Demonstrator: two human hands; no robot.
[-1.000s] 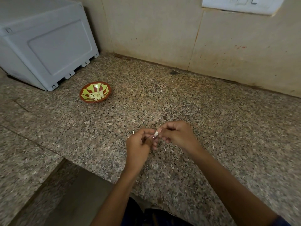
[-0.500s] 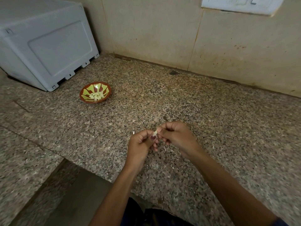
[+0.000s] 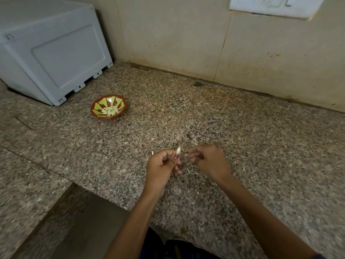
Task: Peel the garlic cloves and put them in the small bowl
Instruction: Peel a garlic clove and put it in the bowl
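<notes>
Head view. We hold a clove in the left hand, pinched between thumb and fingers, its pale tip standing up above them. The right hand lies just beside it to the right, fingers curled; whether they pinch a strip of skin we cannot tell, as that part is blurred. The bowl sits well apart, far left on the bench, with peeled cloves in it. Bits of skin lie on the bench below the hands. We judge peeling to be under way. Risks: the small, smooth clove may slip from so slight a pinch and drop among the skin; carried to the distant bowl, it may fall short.
</notes>
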